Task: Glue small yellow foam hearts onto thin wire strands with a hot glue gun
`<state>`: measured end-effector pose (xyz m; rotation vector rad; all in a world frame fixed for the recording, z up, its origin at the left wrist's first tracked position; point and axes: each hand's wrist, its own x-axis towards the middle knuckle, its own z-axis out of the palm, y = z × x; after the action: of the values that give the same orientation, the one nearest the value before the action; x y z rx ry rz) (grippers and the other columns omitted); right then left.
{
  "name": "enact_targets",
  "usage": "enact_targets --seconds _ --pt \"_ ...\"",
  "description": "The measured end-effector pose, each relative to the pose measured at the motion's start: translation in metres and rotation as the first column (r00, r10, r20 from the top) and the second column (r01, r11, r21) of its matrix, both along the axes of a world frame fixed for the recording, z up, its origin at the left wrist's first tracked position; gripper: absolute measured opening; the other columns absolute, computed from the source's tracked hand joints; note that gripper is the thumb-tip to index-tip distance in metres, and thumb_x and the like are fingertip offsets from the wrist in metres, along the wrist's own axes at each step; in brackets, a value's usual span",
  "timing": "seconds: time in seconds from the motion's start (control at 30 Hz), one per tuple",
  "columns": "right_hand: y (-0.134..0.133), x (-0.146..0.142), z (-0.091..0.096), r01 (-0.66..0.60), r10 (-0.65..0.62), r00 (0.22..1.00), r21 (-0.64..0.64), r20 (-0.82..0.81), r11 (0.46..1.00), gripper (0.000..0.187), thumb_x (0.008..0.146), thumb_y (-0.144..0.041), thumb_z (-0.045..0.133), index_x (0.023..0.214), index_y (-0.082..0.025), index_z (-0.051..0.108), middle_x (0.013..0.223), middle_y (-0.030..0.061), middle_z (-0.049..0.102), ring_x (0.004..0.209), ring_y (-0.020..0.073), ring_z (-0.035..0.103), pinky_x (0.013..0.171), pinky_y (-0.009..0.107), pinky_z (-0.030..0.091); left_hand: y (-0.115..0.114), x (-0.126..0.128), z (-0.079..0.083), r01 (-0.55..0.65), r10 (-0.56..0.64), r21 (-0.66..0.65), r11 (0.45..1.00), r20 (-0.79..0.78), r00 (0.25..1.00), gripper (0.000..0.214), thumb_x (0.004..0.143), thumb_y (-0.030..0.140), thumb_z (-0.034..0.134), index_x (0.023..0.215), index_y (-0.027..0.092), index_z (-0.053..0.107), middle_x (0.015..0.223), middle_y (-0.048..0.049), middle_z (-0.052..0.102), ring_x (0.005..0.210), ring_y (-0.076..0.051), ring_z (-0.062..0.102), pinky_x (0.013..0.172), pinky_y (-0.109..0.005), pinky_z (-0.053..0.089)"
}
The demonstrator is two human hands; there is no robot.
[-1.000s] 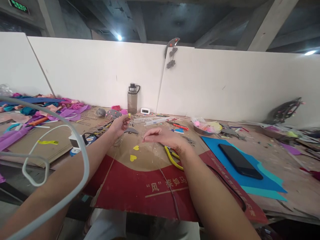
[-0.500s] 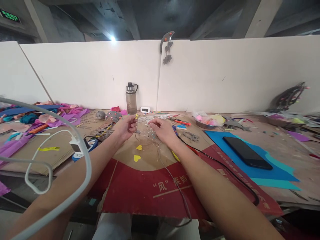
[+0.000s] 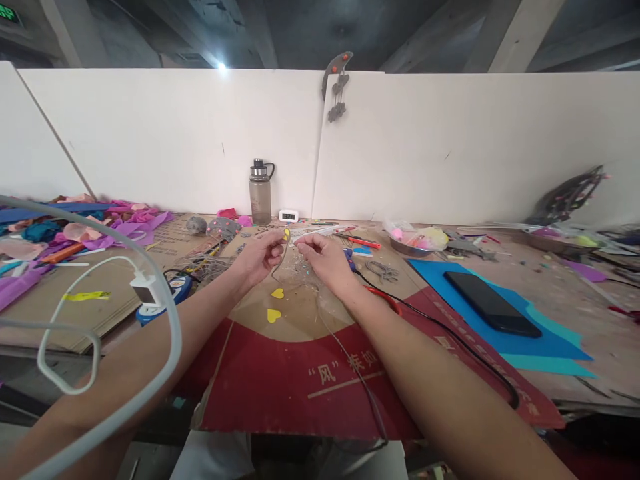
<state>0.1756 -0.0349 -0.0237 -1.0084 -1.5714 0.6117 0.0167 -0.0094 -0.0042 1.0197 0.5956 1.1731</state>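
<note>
Yellow piece (image 3: 287, 234), in the head view, sits pinched in your left hand (image 3: 264, 255) above the cardboard (image 3: 260, 373). Your right hand (image 3: 324, 259) curls close by; whether it grips anything cannot be told. One piece seems under way; two yellow hearts (image 3: 273, 315) lie loose, apparently unused.

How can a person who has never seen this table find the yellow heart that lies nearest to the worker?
Start at the cardboard sheet, whose near side has a wide red band. On its brown part, between the left hand and that band, lies the far yellow heart. The near yellow heart lies in front of it, and is the one closer to the red band.
</note>
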Motion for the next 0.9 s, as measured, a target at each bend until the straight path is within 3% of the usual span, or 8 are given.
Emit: enact_targets --seconds 0.1,0.2,0.27,0.37,0.53,0.67,0.8,0.9 --pt "-0.001 -0.002 0.0 -0.034 0.034 0.999 -0.013 -0.018 0.999 0.021 0.079 -0.036 0.055 0.082 -0.019 0.066 0.069 -0.0017 0.06 0.062 0.0122 0.049 0.063 0.025 0.04 -0.002 0.002 0.001 0.031 -0.027 -0.12 0.992 0.03 0.999 0.014 0.066 0.015 0.068 0.065 0.012 0.055 0.057 0.0043 0.049 0.04 -0.001 0.034 0.032 -0.012 0.021" --pt "-0.004 -0.003 0.001 -0.056 0.056 0.998 -0.009 -0.036 0.998 0.02 0.078 -0.035 0.055 0.083 -0.018 0.065 0.071 -0.0013 0.061 0.063 0.012 0.048 0.064 0.025 0.04 -0.002 0.003 0.001 0.05 -0.049 -0.16 0.986 0.009 0.999 0.011 0.065 0.014 0.066 0.064 0.011 0.055 0.057 0.0037 0.05 0.039 0.0 0.033 0.032 -0.013 0.019" --pt "-0.006 -0.004 0.002 -0.059 0.058 0.998 -0.011 -0.039 0.998 0.02 0.078 -0.035 0.055 0.083 -0.018 0.065 0.072 -0.0012 0.06 0.063 0.0117 0.048 0.064 0.025 0.04 -0.002 0.004 0.0 0.048 -0.052 -0.111 0.993 -0.027 0.998 0.012 0.065 0.016 0.067 0.065 0.011 0.056 0.056 0.0036 0.05 0.04 -0.001 0.033 0.033 -0.013 0.019" --pt "-0.008 -0.004 0.003 -0.055 0.054 0.998 -0.031 -0.038 0.998 0.022 0.08 -0.039 0.053 0.08 -0.019 0.062 0.07 -0.0014 0.058 0.062 0.0116 0.047 0.062 0.025 0.039 -0.003 0.005 -0.003 -0.004 0.01 0.062 0.998 -0.094 0.995 0.017 0.067 0.022 0.071 0.064 0.013 0.057 0.051 0.0041 0.045 0.042 -0.003 0.035 0.036 -0.015 0.021" --pt "-0.009 -0.003 0.005 -0.006 0.006 1.0 -0.03 -0.011 1.0 0.023 0.078 -0.041 0.055 0.073 -0.019 0.056 0.063 -0.0028 0.051 0.059 0.0117 0.043 0.058 0.025 0.036 -0.01 0.007 -0.002 -0.131 0.197 0.318 0.939 -0.185 0.963 0.018 0.068 0.027 0.074 0.067 0.015 0.06 0.048 0.0057 0.042 0.042 -0.003 0.031 0.041 -0.017 0.023" --pt "-0.008 -0.003 0.004 0.02 -0.02 1.0 -0.015 0.001 1.0 0.02 0.078 -0.039 0.056 0.071 -0.019 0.054 0.062 -0.0033 0.049 0.059 0.0112 0.042 0.058 0.025 0.035 -0.012 0.007 -0.001 -0.101 0.174 0.33 0.939 -0.202 0.964 0.019 0.068 0.029 0.074 0.068 0.016 0.06 0.049 0.0048 0.044 0.043 -0.004 0.033 0.041 -0.019 0.023" --pt "-0.008 -0.003 0.003 -0.08 0.08 0.997 -0.03 -0.02 0.996 0.023 0.083 -0.041 0.05 0.076 -0.019 0.055 0.069 -0.0019 0.052 0.064 0.0118 0.046 0.062 0.025 0.038 -0.006 0.004 -0.004 -0.054 0.104 0.244 0.968 -0.201 0.974 0.023 0.067 0.031 0.074 0.065 0.015 0.058 0.051 0.0036 0.044 0.045 -0.005 0.036 0.041 -0.019 0.021" --pt "-0.008 -0.005 0.001 -0.147 0.145 0.989 -0.061 -0.031 0.987 0.028 0.082 -0.047 0.053 0.077 -0.019 0.053 0.071 -0.0024 0.052 0.065 0.0114 0.047 0.063 0.025 0.039 -0.003 0.003 -0.007 -0.115 0.191 0.303 0.946 -0.233 0.954 0.02 0.067 0.03 0.073 0.066 0.016 0.06 0.052 0.004 0.045 0.044 -0.005 0.034 0.042 -0.019 0.023"
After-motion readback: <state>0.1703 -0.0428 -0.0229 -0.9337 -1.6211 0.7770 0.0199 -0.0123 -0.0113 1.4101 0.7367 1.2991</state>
